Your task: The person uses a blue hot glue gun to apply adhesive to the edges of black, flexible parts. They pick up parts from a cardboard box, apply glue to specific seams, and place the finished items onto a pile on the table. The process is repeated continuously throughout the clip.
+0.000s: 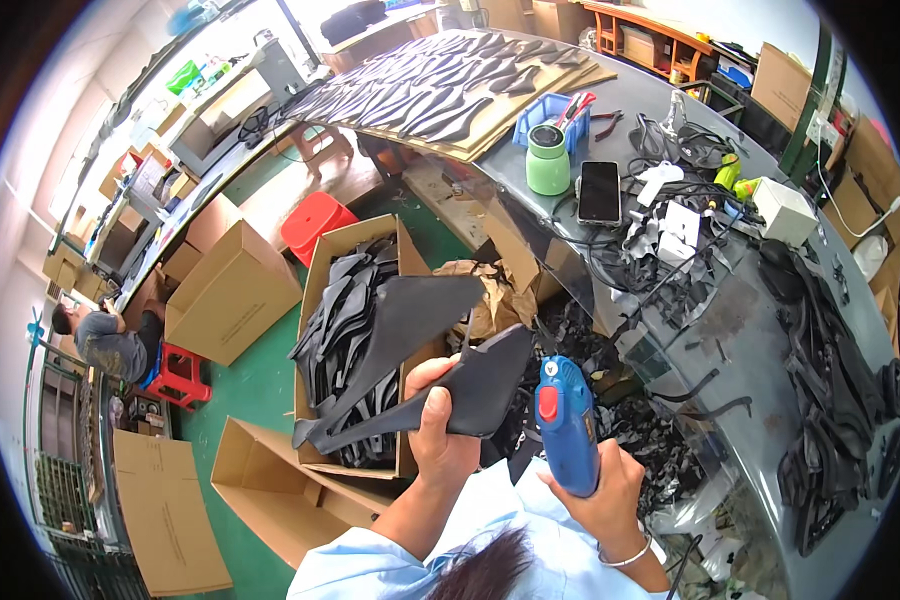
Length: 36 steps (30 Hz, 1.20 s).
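Fingers of your right hand (615, 490) wrap the grip of a blue-and-red handheld power tool (570, 430), just beside the forked, flat black piece (490, 372) that the fingers of your left hand (440, 435) grasp. You hold it up before 1 open brown cardboard box (410, 258) full of slender black pieces (348, 300). Farther off, the grey surface (745, 385) carries 1 pale green cylindrical bottle (548, 170) and 1 black phone (599, 192); beyond, curved black parts (420, 85) lie in rows on brown sheets (573, 76).
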Each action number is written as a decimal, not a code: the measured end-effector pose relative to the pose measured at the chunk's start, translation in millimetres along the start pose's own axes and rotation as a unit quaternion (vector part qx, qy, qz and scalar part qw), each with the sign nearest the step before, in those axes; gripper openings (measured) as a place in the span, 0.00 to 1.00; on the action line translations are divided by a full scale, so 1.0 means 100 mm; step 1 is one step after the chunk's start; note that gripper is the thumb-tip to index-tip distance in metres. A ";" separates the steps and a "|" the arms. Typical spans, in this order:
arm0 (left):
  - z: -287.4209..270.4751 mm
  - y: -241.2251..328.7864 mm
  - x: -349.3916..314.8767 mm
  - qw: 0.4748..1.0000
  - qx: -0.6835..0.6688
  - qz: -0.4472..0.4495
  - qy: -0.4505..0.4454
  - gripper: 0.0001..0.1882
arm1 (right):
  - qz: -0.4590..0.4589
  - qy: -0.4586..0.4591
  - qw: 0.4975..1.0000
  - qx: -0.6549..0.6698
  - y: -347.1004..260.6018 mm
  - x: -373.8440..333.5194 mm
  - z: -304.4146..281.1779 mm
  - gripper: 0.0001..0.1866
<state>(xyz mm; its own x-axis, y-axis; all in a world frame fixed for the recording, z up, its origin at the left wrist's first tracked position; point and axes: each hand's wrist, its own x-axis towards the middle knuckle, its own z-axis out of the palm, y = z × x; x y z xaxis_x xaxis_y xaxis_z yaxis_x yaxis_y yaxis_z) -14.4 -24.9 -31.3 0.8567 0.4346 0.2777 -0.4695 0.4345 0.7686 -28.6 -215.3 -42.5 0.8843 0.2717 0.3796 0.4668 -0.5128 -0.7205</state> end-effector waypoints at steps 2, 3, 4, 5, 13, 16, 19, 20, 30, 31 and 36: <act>-0.01 0.01 -0.01 1.000 -0.027 0.008 -0.003 0.19 | -0.013 -0.004 1.000 0.003 -0.01 0.01 -0.01 0.28; -0.01 0.01 -0.01 0.999 -0.041 0.011 -0.006 0.19 | -0.019 -0.005 1.000 0.005 -0.02 0.01 -0.01 0.28; -0.02 0.02 0.00 0.999 -0.035 0.020 -0.020 0.19 | -0.022 -0.006 1.000 0.003 -0.03 0.01 -0.02 0.28; -0.04 0.04 0.01 0.999 -0.029 0.028 -0.035 0.19 | -0.026 -0.006 1.000 0.002 -0.04 0.02 -0.04 0.27; -0.13 0.40 0.22 0.992 0.011 -0.094 -0.081 0.14 | -0.044 -0.007 0.998 -0.047 0.01 -0.02 -0.11 0.25; -0.16 0.58 0.34 0.985 0.021 -0.163 -0.059 0.14 | -0.056 -0.005 0.994 -0.091 0.07 -0.05 -0.13 0.22; -0.18 0.68 0.43 0.978 0.031 -0.190 -0.077 0.15 | -0.077 -0.009 0.990 -0.117 0.11 -0.07 -0.12 0.19; -0.15 0.71 0.45 0.976 0.045 -0.199 -0.081 0.14 | -0.079 -0.012 0.990 -0.119 0.12 -0.08 -0.12 0.19; 0.00 0.76 0.48 0.974 0.113 -0.182 -0.071 0.14 | -0.089 -0.014 0.988 -0.125 0.12 -0.09 -0.13 0.18; 0.00 0.75 0.47 0.974 0.110 -0.183 -0.071 0.14 | -0.091 -0.015 0.988 -0.127 0.11 -0.09 -0.13 0.18; -0.02 0.75 0.46 0.971 0.090 -0.199 -0.100 0.13 | -0.101 -0.014 0.987 -0.127 0.10 -0.08 -0.12 0.16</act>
<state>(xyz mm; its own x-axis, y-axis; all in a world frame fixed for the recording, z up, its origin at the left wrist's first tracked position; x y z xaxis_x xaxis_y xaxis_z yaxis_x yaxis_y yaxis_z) -10.9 29.3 37.7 0.9955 0.0901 0.0309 -0.0634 0.3844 0.9210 -31.1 -232.5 -45.3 0.7749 0.4096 0.4814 0.6215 -0.6324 -0.4623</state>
